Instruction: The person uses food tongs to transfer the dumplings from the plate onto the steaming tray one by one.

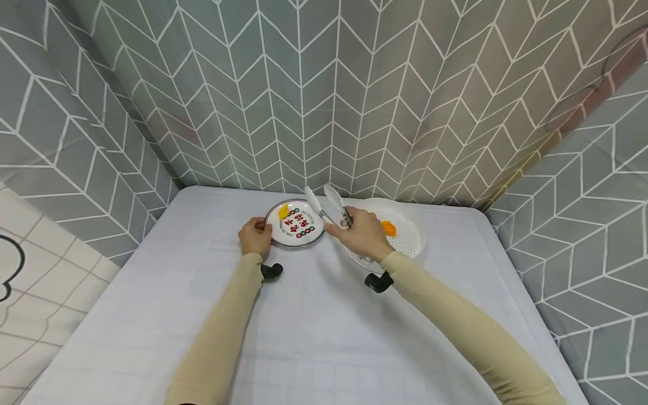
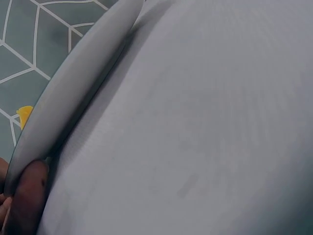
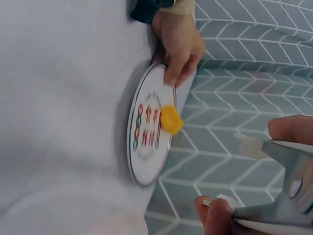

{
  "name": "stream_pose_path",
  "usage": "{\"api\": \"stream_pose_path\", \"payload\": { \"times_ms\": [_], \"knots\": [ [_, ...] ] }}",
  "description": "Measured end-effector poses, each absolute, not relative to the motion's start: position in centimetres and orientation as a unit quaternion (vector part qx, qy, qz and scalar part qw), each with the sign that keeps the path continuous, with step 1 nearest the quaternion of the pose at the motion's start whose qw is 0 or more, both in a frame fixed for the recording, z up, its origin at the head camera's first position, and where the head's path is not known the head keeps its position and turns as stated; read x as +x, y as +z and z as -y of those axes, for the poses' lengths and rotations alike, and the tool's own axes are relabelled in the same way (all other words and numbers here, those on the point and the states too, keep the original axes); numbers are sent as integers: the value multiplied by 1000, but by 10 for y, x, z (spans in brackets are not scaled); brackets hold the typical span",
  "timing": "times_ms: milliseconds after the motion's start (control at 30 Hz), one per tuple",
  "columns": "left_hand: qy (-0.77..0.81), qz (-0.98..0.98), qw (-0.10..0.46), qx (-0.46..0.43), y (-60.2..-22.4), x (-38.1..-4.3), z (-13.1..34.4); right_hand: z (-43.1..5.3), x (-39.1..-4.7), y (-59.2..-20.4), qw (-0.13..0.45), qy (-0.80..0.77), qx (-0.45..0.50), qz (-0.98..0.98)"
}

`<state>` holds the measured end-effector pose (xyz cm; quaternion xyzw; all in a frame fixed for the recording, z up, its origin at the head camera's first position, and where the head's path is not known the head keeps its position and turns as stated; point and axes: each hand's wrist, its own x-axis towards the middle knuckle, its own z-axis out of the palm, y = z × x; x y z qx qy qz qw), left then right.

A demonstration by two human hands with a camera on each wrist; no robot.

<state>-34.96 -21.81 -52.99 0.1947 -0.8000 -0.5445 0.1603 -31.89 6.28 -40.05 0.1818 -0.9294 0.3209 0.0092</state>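
In the head view my left hand (image 1: pixel 255 239) pinches the left rim of a small round plate (image 1: pixel 310 235) with red lettering and a coloured chain pattern. A yellow piece (image 1: pixel 283 211) lies near the plate's upper left edge; the right wrist view shows this yellow lump (image 3: pixel 170 120) too. My right hand (image 1: pixel 365 232) grips metal tongs (image 3: pixel 298 191) with white tips. Those tips stand apart, and in the head view they overlap the plate's right side. Beneath the right hand is a white perforated round tray (image 1: pixel 412 228) holding an orange piece (image 1: pixel 388 228), partly covered by that hand.
A white cloth (image 1: pixel 314 326) covers the table. Behind it hangs a grey curtain (image 1: pixel 324 112) with white zigzag lines, with more patterned fabric at both sides. Black wrist mounts (image 1: pixel 378 282) sit at both wrists, close over the cloth.
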Motion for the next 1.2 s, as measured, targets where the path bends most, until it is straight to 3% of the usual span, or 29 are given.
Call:
{"api": "stream_pose_path", "payload": {
  "times_ms": [433,1200],
  "knots": [
    [-539,801,185,181,-537,-350,222,10,-332,-443,-57,283,167,943],
    [-552,793,185,177,-532,-348,219,35,-359,-456,-66,246,166,953]
  ]
}}
